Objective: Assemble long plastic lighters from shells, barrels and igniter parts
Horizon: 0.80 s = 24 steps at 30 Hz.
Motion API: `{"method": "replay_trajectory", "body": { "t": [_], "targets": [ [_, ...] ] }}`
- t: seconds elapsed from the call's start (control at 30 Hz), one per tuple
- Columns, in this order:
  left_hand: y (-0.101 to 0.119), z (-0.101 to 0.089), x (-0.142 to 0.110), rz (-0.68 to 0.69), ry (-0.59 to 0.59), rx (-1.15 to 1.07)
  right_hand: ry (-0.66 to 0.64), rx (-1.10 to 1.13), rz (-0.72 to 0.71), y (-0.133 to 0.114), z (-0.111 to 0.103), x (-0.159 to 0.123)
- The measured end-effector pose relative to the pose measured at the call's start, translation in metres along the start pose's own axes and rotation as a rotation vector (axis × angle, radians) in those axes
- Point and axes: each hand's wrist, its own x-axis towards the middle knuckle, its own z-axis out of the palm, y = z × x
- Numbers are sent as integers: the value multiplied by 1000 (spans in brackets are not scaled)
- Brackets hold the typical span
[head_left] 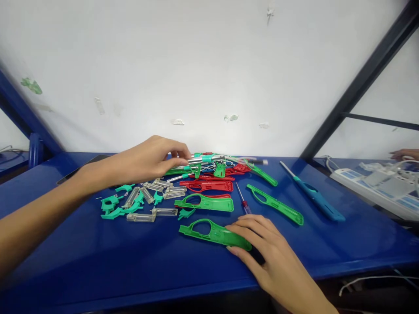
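Observation:
My left hand (153,159) reaches over the parts pile, its fingers pinched on a metal tube with a teal collar (196,162) at the back of the pile. My right hand (262,246) rests on the blue table (98,257), fingers curled around the end of a green lighter shell half (209,231) near the front. Other green shells (204,203) (275,204) and a red shell (207,186) lie between the hands.
Clear fuel tanks (163,190) and teal trigger pieces (113,207) are scattered at the left. A small screwdriver (242,199) and an assembled teal lighter (316,198) lie to the right. A white power strip (376,185) and another person's hand (404,153) are far right.

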Motion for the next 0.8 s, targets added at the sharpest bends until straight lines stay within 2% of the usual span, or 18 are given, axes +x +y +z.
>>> {"method": "replay_trajectory", "body": {
  "t": [0.1, 0.23, 0.37, 0.5, 0.8],
  "targets": [
    [0, -5, -23, 25, -163, -174, -19, 12, -5, -2, -1, -1],
    [-9, 10, -49, 21, -383, -352, -38, 21, -17, 0, -4, 0],
    [-23, 23, -62, -58, -506, -405, -58, 46, -50, 3, -5, 2],
    [-27, 24, -66, -112, -580, -408, -12, 13, -63, 3, -4, 1],
    [-17, 27, -66, -181, -615, -328, 6, 4, -78, 1, -7, 2]
  ]
}}
